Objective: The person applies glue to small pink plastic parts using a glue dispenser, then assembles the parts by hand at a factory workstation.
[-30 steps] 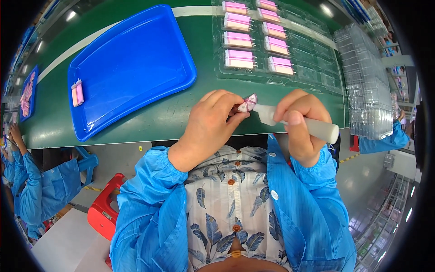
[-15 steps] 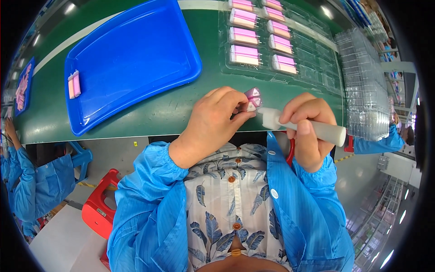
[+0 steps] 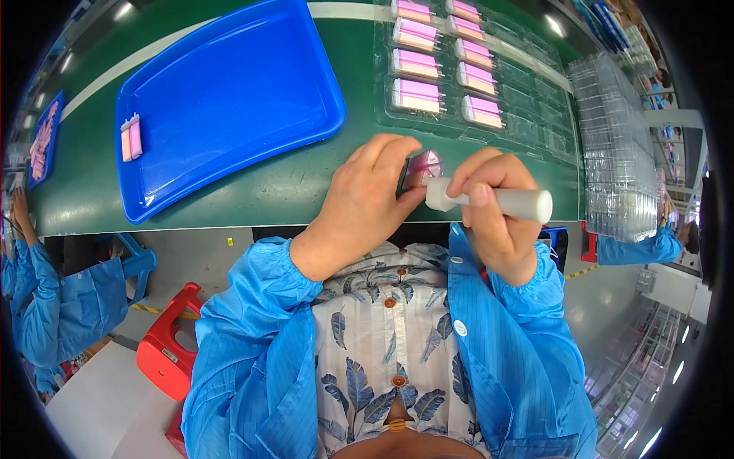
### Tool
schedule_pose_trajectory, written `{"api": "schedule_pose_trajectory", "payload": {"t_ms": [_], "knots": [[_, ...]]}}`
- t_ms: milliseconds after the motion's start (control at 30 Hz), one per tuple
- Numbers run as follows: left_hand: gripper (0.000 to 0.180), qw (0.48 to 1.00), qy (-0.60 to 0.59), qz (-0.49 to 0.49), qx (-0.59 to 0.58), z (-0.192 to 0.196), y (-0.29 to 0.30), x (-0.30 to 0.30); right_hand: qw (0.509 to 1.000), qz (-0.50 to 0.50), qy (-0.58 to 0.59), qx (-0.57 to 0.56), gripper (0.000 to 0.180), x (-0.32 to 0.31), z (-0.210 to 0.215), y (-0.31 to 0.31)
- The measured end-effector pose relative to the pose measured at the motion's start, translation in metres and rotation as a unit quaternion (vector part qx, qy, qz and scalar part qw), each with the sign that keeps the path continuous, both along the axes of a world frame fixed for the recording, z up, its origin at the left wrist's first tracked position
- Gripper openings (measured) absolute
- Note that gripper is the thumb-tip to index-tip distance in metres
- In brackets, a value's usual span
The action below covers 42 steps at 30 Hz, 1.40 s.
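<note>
A small pink block with a clear, shiny end [image 3: 423,167] is in my left hand [image 3: 359,195], closed around its left side; the inner fingertips are hidden. My right hand [image 3: 501,206] grips a white cylindrical tool [image 3: 527,203] with a blocky white head. That head meets or nearly meets the block's near end; I cannot tell whether they touch. Past my hands lies a clear plastic tray [image 3: 527,115] with two columns of pink-and-cream blocks [image 3: 417,95] in its pockets.
Left on the green table [image 3: 252,195], a blue tray [image 3: 229,99] holds a few pink-and-cream blocks [image 3: 131,138]. Clear trays [image 3: 619,153] are stacked at the right. A red stool [image 3: 164,348] stands below left. A co-worker in blue [image 3: 76,306] sits at the far left.
My right hand and the white tool have moved left, toward the block. My left index finger has lifted and its grip looks looser. The view has shifted slightly.
</note>
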<state>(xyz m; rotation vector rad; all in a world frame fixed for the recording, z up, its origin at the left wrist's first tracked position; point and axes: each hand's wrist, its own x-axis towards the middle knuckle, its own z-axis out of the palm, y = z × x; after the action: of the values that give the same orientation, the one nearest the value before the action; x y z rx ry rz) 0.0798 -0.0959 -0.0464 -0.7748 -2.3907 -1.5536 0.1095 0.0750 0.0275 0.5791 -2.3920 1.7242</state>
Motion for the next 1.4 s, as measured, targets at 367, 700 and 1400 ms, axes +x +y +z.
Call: {"api": "schedule_pose_trajectory", "payload": {"t_ms": [367,700,1400], "knots": [[0.036,0.997,0.048,-0.029,-0.054,0.058,0.000,-0.044,0.969,-0.094,0.035,-0.225,0.019,0.017,-0.018,0.059],[0.035,0.925,0.173,0.051,-0.335,0.039,0.068,-0.255,0.965,-0.102,0.047,-0.236,0.013,0.034,-0.036,0.098],[0.033,0.726,-0.044,0.467,-0.502,0.037,-0.252,-0.048,0.977,-0.038,0.033,-0.209,0.017,0.022,-0.033,0.048]]}}
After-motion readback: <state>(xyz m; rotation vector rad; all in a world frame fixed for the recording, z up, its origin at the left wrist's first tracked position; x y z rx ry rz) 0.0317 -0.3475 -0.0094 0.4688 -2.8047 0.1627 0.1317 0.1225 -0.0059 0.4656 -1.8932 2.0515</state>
